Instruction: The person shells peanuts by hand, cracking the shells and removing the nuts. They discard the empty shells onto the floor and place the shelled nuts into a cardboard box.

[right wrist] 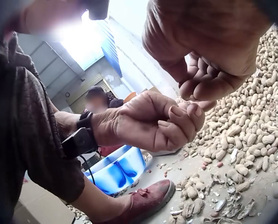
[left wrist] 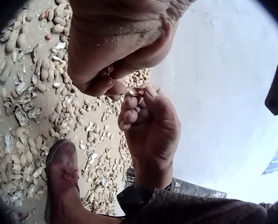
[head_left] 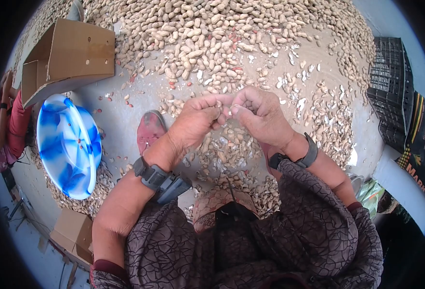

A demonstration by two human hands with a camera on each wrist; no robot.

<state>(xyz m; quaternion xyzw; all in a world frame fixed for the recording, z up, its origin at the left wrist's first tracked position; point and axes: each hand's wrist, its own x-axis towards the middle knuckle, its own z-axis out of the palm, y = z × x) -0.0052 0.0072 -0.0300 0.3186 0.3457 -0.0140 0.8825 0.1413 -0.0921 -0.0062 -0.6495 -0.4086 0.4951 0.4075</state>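
Observation:
Both hands meet over the floor between the knees, fingertips close together. My right hand (head_left: 265, 115) pinches an opened peanut shell (left wrist: 134, 91) between thumb and forefinger; a reddish kernel (left wrist: 141, 92) shows at its edge. My left hand (head_left: 193, 120) has its fingers curled in, thumb against forefinger, around a small pale bit of peanut (head_left: 219, 104), mostly hidden by the fingers. Below the hands lie cracked shells (head_left: 222, 144) and loose peanuts. A big heap of unshelled peanuts (head_left: 198, 29) spreads ahead of them.
A blue and white basin (head_left: 68, 149) with a few kernels stands at left, beside an open cardboard box (head_left: 80, 50). At right are a black crate (head_left: 390, 72) and a printed black bag (head_left: 419, 144). Another person (head_left: 12, 120) sits at far left. A red shoe (head_left: 150, 130) rests near the basin.

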